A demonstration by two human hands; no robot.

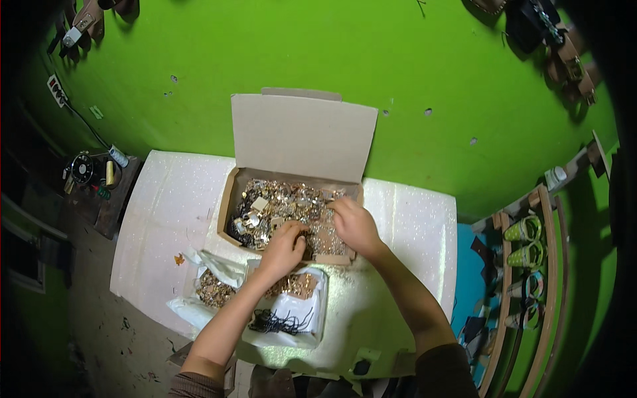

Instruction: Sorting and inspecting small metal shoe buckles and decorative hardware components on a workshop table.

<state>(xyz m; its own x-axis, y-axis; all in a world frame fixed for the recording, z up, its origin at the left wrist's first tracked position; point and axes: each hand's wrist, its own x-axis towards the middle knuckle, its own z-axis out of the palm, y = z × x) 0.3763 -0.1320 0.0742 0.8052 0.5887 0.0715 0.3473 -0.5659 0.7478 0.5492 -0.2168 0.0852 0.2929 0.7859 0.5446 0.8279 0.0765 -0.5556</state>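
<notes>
While both hands are digging into the cardboard box [232, 192] of small metal trinkets [285, 199], the risk, as I judge it, is spilling: the pieces are lying heaped close to the rim, and a scoop dragged toward the near wall could be pushing some over onto the surface [166, 199] or into the white bags just below the wrists. The left hand [284, 247] is curling knuckles-up over the near part of the heap, fingers bent down into the pieces; whether it is pinching one piece or raking several I cannot tell. The right hand [355, 225] is resting beside it, toward the box's right corner, fingers pressed together and tucked down among the trinkets, its grasp also hidden. Both forearms are coming up from the lower edge and angling inward, so the hands are sitting near each other but apart. Under the left forearm a white bag [312, 318] is holding more gold-coloured pieces and a tangle of black cord [279, 323], which a sliding sleeve could be snagging. Beyond the hands the box flap [302, 136] is standing open against the green wall [199, 60].
</notes>
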